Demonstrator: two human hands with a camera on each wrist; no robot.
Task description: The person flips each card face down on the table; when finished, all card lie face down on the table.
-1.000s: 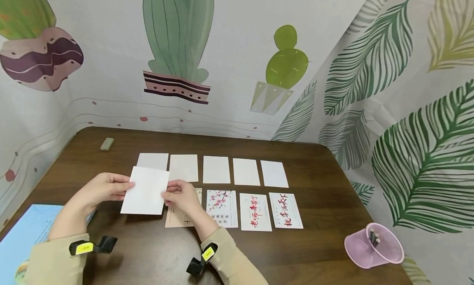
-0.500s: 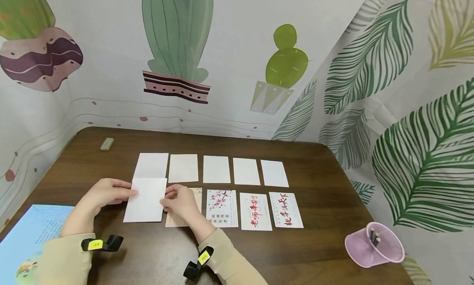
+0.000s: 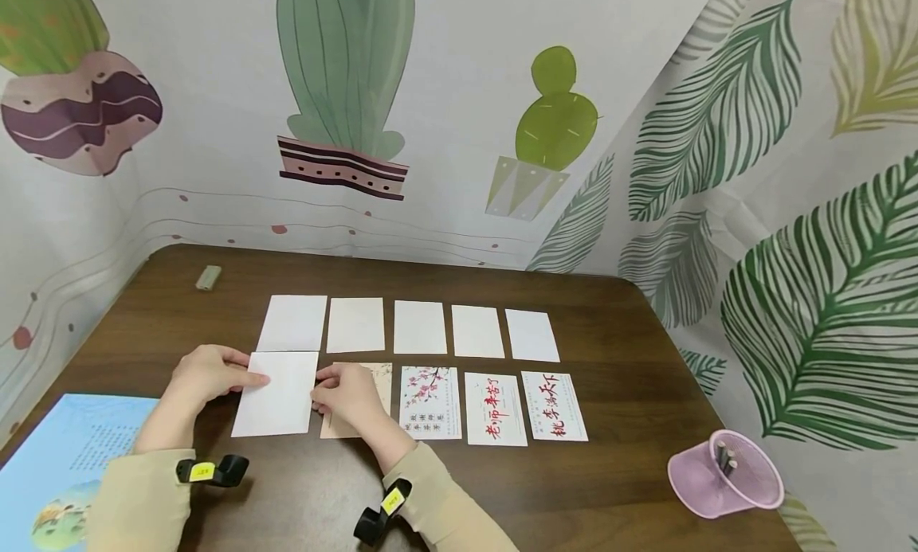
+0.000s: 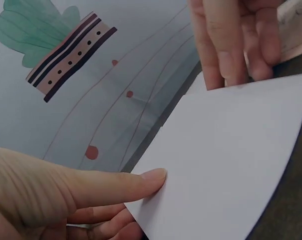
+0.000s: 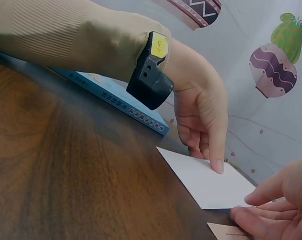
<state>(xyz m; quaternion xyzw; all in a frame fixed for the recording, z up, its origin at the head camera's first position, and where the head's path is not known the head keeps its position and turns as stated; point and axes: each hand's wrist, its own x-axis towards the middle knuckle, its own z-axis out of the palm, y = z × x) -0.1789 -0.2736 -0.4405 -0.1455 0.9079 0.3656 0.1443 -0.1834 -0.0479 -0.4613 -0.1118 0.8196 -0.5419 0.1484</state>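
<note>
A blank white card (image 3: 276, 401) lies at the left end of the near row, its top edge against another blank card (image 3: 292, 322). My left hand (image 3: 211, 370) grips its left edge. In the left wrist view that thumb (image 4: 153, 176) lies on top, with the other fingers below the edge. My right hand (image 3: 350, 391) holds the right edge with its fingertips, thumb and fingers close together in the right wrist view. Under the right hand, a beige printed card (image 3: 380, 377) is partly covered.
Several blank cards (image 3: 418, 327) form the far row. Nearer are a blossom card (image 3: 430, 405) and two cards with red lettering, including a rightmost one (image 3: 554, 406). A blue book (image 3: 64, 448) lies left, a pink mesh holder (image 3: 699, 480) right, and a small pale object (image 3: 209, 278) far left.
The white card has come down and toward me, uncovering the blank card beyond it. It has shifted slightly left, and both hands have moved nearer with it.
</note>
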